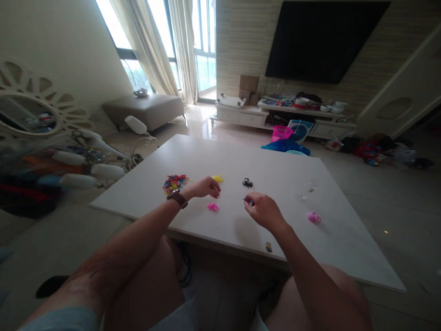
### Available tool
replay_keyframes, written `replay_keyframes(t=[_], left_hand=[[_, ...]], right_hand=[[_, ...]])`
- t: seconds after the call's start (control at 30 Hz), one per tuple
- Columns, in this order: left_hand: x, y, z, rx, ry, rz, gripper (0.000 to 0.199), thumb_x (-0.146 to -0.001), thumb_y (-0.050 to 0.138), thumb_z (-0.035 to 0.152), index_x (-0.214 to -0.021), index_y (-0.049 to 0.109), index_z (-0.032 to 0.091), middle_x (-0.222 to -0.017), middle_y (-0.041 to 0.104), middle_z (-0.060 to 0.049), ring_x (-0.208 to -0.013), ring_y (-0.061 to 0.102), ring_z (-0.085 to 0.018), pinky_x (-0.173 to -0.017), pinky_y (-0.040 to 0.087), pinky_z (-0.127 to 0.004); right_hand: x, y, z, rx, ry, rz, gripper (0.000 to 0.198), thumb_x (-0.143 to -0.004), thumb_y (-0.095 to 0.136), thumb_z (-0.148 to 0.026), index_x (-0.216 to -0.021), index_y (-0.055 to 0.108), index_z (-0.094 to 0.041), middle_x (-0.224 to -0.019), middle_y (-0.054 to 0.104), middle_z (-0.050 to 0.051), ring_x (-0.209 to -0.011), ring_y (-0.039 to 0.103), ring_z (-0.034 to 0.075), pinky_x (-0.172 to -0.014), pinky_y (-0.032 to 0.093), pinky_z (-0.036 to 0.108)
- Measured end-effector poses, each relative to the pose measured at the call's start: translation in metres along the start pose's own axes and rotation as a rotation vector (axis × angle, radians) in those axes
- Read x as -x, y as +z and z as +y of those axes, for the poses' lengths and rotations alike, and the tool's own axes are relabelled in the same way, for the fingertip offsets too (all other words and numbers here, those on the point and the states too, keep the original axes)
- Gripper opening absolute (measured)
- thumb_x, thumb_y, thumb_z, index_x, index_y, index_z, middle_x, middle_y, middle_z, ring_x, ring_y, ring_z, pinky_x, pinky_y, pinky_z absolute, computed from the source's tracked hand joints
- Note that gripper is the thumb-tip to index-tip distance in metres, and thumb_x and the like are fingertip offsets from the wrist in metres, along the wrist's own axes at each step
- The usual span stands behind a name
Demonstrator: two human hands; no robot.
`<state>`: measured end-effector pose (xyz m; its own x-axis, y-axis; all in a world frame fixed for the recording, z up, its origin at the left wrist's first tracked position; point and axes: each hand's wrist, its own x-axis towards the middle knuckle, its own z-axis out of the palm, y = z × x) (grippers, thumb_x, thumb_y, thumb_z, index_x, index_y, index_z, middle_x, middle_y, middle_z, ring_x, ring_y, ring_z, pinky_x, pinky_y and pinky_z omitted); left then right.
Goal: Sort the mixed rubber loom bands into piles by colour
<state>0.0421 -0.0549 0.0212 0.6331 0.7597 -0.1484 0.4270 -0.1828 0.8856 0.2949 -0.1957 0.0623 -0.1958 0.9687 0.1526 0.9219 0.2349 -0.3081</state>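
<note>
My left hand [207,187], with a watch [177,198] on its wrist, is above the table with fingers pinched together. Small red bits show under its fingertips; whether they are held or lie on the table I cannot tell. My right hand [264,209] pinches a small blue piece [244,199] between thumb and finger. A mixed heap of small coloured pieces [175,183] lies left of my left hand. Around the hands are a yellow pile [218,178], a pink pile [213,207] and a black pile [247,183] of small, thin pieces.
On the white table [213,154] lie a pink-purple egg-shaped object [313,218], clear pieces [311,185] and a small yellow-and-blue cartoon figure [268,247]. Past the far edge stand a pink basket [281,133] and a TV cabinet [251,118]. A white lamp [108,172] is at the left.
</note>
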Motion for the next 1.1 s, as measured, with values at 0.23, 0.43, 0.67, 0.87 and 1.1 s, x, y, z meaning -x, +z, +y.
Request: replay_keyframes(t=[0.23, 0.43, 0.67, 0.87, 1.1], left_hand=[[0.004, 0.001, -0.008, -0.260, -0.019, -0.106, 0.009, -0.071, 0.068, 0.013, -0.064, 0.073, 0.014, -0.059, 0.071, -0.005, -0.059, 0.069, -0.019, -0.055, 0.046, -0.024], [0.005, 0.006, -0.016, -0.422, 0.004, -0.136, 0.012, -0.071, 0.067, 0.015, -0.071, 0.079, 0.014, -0.052, 0.063, -0.002, -0.049, 0.058, -0.013, -0.052, 0.041, -0.023], [0.009, -0.019, -0.027, -0.404, -0.046, -0.103, 0.016, -0.075, 0.070, 0.026, -0.080, 0.081, 0.016, -0.058, 0.068, -0.003, -0.053, 0.060, -0.014, -0.054, 0.041, -0.022], [0.033, -0.087, -0.057, -0.358, -0.144, 0.113, 0.026, -0.072, 0.071, 0.035, -0.084, 0.081, 0.015, -0.076, 0.076, -0.006, -0.067, 0.066, -0.017, -0.062, 0.048, -0.024], [0.054, -0.097, -0.101, -0.416, -0.230, 0.201, 0.029, -0.062, 0.073, 0.027, -0.088, 0.081, 0.016, -0.079, 0.075, -0.005, -0.074, 0.066, -0.019, -0.064, 0.048, -0.025]], right_hand=[[0.016, -0.005, -0.010, 0.032, -0.046, -0.077, 0.017, -0.094, 0.053, -0.028, -0.088, 0.068, -0.024, -0.093, 0.072, 0.001, -0.080, 0.064, 0.016, -0.069, 0.038, 0.028], [0.023, 0.003, 0.001, 0.066, -0.036, -0.121, 0.017, -0.094, 0.052, -0.027, -0.088, 0.068, -0.023, -0.091, 0.072, 0.002, -0.079, 0.065, 0.016, -0.069, 0.038, 0.028], [0.023, 0.006, 0.001, 0.077, -0.056, -0.154, 0.017, -0.094, 0.052, -0.027, -0.089, 0.068, -0.023, -0.092, 0.072, 0.002, -0.079, 0.065, 0.017, -0.070, 0.038, 0.029], [0.023, 0.001, -0.006, 0.055, -0.091, -0.153, 0.018, -0.095, 0.050, -0.028, -0.089, 0.067, -0.023, -0.092, 0.072, 0.002, -0.080, 0.064, 0.018, -0.072, 0.040, 0.030], [0.026, 0.001, -0.005, 0.050, -0.105, -0.178, 0.021, -0.097, 0.049, -0.029, -0.092, 0.069, -0.023, -0.092, 0.072, 0.004, -0.084, 0.065, 0.020, -0.076, 0.042, 0.032]])
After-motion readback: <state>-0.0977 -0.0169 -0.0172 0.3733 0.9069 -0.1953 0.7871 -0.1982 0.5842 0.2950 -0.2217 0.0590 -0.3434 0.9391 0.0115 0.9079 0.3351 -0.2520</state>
